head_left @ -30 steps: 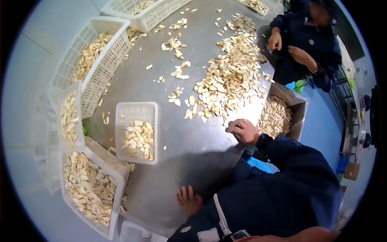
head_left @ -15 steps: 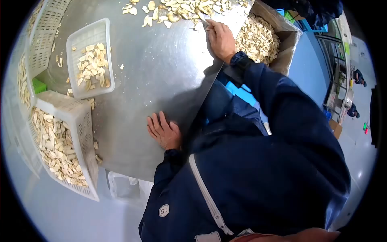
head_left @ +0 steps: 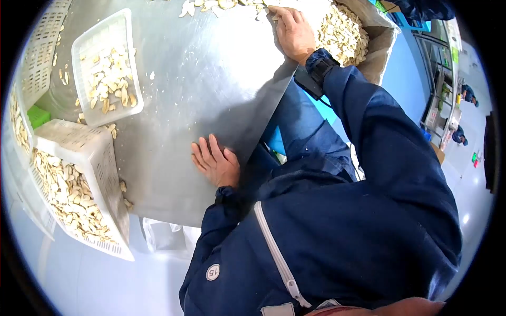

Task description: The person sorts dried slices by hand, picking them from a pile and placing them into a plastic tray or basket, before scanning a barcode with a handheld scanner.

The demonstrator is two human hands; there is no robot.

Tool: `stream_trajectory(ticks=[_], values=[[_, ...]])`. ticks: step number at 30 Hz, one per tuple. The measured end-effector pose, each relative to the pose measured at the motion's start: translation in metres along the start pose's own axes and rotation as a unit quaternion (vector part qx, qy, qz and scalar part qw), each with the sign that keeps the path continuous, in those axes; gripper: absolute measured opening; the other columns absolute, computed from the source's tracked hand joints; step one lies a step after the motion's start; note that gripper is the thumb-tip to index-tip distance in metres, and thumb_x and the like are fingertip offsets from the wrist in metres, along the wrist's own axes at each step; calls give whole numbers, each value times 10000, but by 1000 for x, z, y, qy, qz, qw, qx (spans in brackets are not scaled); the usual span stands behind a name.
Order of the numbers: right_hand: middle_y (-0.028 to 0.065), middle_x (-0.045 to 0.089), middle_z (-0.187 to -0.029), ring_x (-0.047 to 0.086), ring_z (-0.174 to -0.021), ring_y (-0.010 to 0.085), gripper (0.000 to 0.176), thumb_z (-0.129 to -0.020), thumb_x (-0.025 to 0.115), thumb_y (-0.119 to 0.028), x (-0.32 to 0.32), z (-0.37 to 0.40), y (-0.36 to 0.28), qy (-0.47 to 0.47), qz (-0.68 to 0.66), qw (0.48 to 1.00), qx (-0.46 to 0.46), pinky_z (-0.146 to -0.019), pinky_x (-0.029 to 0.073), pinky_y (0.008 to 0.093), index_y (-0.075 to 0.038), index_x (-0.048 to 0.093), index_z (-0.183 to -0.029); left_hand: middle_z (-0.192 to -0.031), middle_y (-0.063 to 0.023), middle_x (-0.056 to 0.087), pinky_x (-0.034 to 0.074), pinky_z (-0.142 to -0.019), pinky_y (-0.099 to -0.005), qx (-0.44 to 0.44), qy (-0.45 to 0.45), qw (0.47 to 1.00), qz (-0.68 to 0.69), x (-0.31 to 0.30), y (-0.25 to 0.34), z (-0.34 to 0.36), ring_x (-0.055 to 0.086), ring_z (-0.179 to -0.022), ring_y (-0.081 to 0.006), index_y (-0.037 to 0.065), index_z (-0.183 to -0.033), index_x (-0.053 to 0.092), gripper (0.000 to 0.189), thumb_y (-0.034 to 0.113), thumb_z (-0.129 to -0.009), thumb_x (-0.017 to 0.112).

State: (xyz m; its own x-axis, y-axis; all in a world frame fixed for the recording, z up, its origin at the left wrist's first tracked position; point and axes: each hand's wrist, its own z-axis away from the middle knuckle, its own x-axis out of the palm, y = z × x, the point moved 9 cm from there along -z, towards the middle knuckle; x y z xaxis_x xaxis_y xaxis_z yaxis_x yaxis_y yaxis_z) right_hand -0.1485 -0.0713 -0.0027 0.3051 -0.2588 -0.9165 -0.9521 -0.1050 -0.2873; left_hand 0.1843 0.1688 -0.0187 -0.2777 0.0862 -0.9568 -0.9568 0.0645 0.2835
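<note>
The surface (head_left: pixel 200 79) in front of me is bare sheet metal, shiny in patches, and its near edge runs slantwise across my dark blue jacket (head_left: pixel 342 226). Off to my right the room has a blue floor (head_left: pixel 408 73) and a metal rack (head_left: pixel 440 105) standing well away. Down to my left the floor is pale.

My left hand (head_left: pixel 216 160) lies flat on the surface close to the near edge, palm down, fingers spread, holding nothing. My right hand (head_left: pixel 292 29) reaches to the far side of the surface, its fingertips at the loose slices (head_left: pixel 221 4) scattered along the top of the view. Whether it grips any of them I cannot tell.

Just beside that hand, past the edge of the surface, stands a cardboard box (head_left: pixel 382 45) heaped with pale slices. A small white tray (head_left: pixel 97 37) sits on the surface to my left with a thin scatter of the same slices inside. Nearer me, at the left edge of the surface, a large white basket (head_left: pixel 100 158) is well filled with slices. Another slotted basket (head_left: pixel 39 63) stands beyond it, with something green (head_left: pixel 37 116) between them
</note>
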Motion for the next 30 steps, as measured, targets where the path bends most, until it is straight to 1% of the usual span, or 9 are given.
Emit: stream_trajectory(ticks=[8,9,13,16,19,22,25,28,30], values=[[113,639,-1293,581,-1213,328,427,-999,561,-129,-1,-3,-2,-32,-8,999,19,-1068,477,450,-245,610,-1408,-1657,-118,310,183,-1261,-631,-6,-9,1000,3,1,-2,0,207,-1583,-386,131,-1586,411,605,240,-1005,539],[111,646,-1278,589,-1200,326,421,-998,564,-123,-1,-3,-2,-21,2,1000,17,-1059,484,447,-241,619,-1398,-1658,-118,309,183,-1261,-632,-3,-7,1000,2,0,-2,1,206,-1584,-386,131,-1586,412,609,237,-1002,546],[109,652,-1264,605,-1163,330,436,-982,571,-101,-6,-5,-6,-30,-16,999,13,-1034,501,438,-243,626,-1390,-1658,-121,309,181,-1262,-629,-5,-5,1000,4,1,-1,-1,206,-1584,-387,130,-1581,422,620,221,-987,573],[107,652,-1255,603,-1151,329,436,-980,572,-106,-6,-5,-7,-21,-13,1000,1,-1032,497,439,-244,627,-1390,-1656,-115,317,179,-1264,-627,-10,-10,1000,12,1,-1,1,213,-1583,-385,134,-1573,440,616,212,-979,582],[112,651,-1246,601,-1143,329,439,-982,568,-112,-4,-5,-6,-25,4,1000,7,-1033,490,444,-248,624,-1396,-1658,-103,315,178,-1266,-624,-19,-20,999,20,1,-1,1,210,-1585,-378,145,-1573,443,618,212,-976,587],[117,655,-1257,595,-1170,341,408,-1005,530,-102,-3,-5,-5,-34,-3,999,7,-1039,489,443,-218,642,-1379,-1658,-95,312,180,-1267,-623,-18,-12,1000,18,2,-2,0,201,-1587,-372,155,-1578,432,624,216,-978,591],[116,655,-1255,595,-1163,341,407,-1008,531,-104,-5,-5,-7,-25,0,1000,-3,-1035,487,441,-223,643,-1381,-1623,-102,380,238,-1251,-611,-30,4,999,16,-6,1,-2,281,-1558,-374,160,-1519,526,594,209,-937,630],[122,657,-1238,599,-1155,334,433,-982,562,-116,-4,-6,-5,-15,-7,1000,-14,-1042,479,454,-238,632,-1392,-1649,-106,327,184,-1266,-622,-11,-11,1000,22,-2,2,-1,219,-1581,-374,154,-1578,432,612,219,-988,581],[119,657,-1240,600,-1156,333,426,-983,564,-116,-3,-4,-4,-17,-8,1000,-13,-1040,479,454,-232,637,-1386,-1645,-110,333,186,-1265,-622,-9,-14,1000,23,-3,2,-2,223,-1578,-377,153,-1575,436,607,211,-987,574]])
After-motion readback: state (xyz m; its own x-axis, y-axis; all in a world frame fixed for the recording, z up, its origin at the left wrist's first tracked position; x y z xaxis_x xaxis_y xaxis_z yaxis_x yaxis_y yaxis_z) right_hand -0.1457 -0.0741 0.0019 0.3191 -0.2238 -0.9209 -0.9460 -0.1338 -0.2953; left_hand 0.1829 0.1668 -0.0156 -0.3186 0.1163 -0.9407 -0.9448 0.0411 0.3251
